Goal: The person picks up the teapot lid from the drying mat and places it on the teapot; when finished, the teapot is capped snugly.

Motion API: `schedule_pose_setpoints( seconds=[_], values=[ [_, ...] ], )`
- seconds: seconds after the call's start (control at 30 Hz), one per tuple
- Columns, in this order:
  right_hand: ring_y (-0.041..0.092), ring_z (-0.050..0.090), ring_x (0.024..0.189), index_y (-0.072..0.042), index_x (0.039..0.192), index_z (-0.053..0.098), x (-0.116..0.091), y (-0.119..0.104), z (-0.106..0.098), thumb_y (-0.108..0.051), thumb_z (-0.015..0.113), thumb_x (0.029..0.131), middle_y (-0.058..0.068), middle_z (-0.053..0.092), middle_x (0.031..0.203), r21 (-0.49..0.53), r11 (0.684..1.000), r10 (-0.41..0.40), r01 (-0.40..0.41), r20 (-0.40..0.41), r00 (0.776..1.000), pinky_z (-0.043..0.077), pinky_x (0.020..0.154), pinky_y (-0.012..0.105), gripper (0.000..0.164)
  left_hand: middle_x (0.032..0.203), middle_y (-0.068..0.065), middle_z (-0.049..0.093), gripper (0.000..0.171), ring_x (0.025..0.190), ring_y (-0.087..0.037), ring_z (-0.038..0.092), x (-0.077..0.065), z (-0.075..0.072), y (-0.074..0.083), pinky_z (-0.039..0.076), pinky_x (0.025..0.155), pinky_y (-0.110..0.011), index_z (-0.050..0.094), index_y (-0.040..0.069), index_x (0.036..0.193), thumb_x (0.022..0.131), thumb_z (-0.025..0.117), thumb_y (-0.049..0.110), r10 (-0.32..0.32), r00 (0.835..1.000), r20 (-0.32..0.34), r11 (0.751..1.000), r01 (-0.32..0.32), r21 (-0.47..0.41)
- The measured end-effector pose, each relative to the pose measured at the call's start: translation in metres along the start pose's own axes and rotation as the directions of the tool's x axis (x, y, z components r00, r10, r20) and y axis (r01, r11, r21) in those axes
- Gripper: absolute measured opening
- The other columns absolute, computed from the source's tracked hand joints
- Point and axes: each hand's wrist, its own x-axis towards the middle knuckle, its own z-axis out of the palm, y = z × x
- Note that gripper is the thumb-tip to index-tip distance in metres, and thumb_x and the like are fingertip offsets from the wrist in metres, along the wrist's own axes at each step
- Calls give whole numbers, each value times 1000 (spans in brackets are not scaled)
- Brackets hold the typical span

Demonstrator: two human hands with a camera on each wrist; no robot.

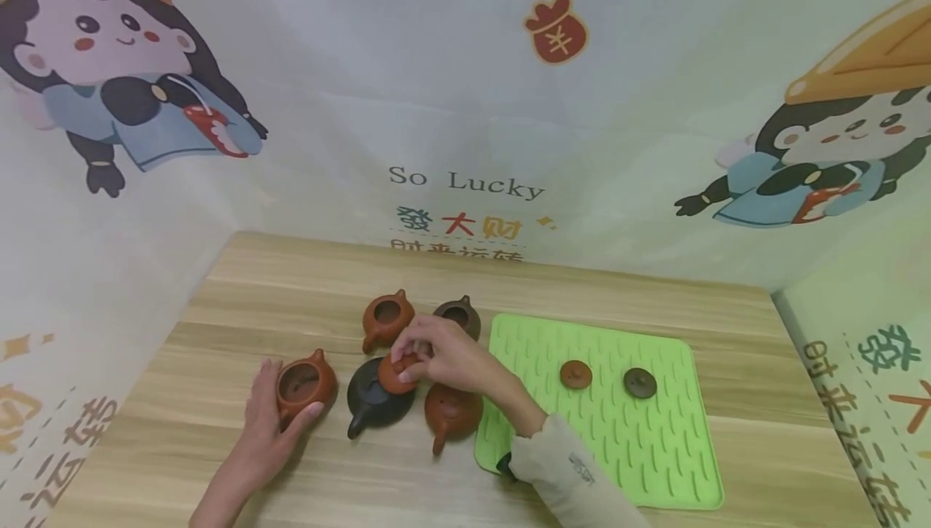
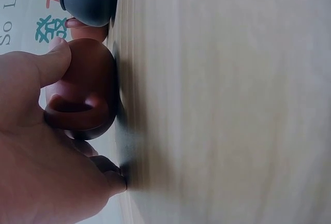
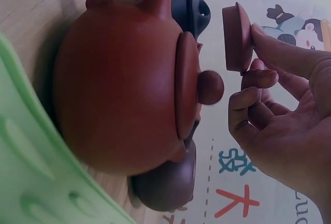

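My left hand (image 1: 265,423) holds a lidless reddish-brown teapot (image 1: 327,380) on the table, with the thumb on one side and the fingers on the other. The teapot's loop handle (image 2: 77,118) faces the left wrist camera. My right hand (image 1: 451,354) pinches an orange-red teapot lid (image 1: 396,378) between thumb and fingers. In the right wrist view that lid (image 3: 235,38) is held in the air, apart from the pots. Below it in the head view stands a black teapot (image 1: 381,407). Beside that is a lidded red teapot (image 1: 452,415), partly under my right wrist.
Behind are a lidless reddish teapot (image 1: 372,324) and a dark brown one (image 1: 471,319), partly covered by my right hand. On the right, a green ridged mat (image 1: 604,439) bears an orange-red lid (image 1: 576,374) and a dark lid (image 1: 640,383). A printed cloth (image 1: 451,107) surrounds the wooden table.
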Motion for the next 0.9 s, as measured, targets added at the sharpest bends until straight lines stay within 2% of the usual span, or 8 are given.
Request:
schedule_pose_setpoints(
  seconds=[0.1, 0.33, 0.73, 0.9],
  values=[
    [5, 48, 82, -7, 104, 79, 4, -1, 2, -5, 88, 92, 2, 61, 93, -5, 1000, -3, 3, 5, 1000, 44, 77, 19, 15, 171, -49, -2, 97, 158, -73, -2, 1, 2, -2, -4, 122, -86, 12, -4, 170, 104, 78, 23, 7, 1000, 2, 1000, -7, -4],
    [0, 48, 80, -8, 105, 80, 17, -5, 9, -5, 89, 91, 1, 63, 95, -7, 1000, 14, -14, 22, 1000, 46, 78, 17, 16, 168, -53, 8, 90, 158, -72, -1, 4, 4, -1, -4, 119, -89, 17, -7, 166, 103, 77, 16, 59, 998, -18, 998, -59, -9],
    [6, 56, 92, -8, 106, 81, 51, -23, 30, -5, 87, 94, 6, 69, 104, -70, 997, -31, 38, 98, 995, 45, 83, 14, 14, 168, -53, 7, 89, 158, -72, -2, 4, 0, 5, -3, 117, -91, 17, -8, 166, 104, 76, 17, 51, 999, -10, 998, -51, -21],
    [5, 56, 91, -9, 106, 81, 60, -27, 40, -6, 87, 94, 5, 70, 106, -72, 997, -26, 34, 106, 994, 45, 82, 13, 13, 165, -55, 8, 89, 156, -75, 0, 1, -3, 16, -1, 117, -91, 18, -11, 163, 102, 77, 13, 36, 999, -3, 999, -36, -19]
  ],
)
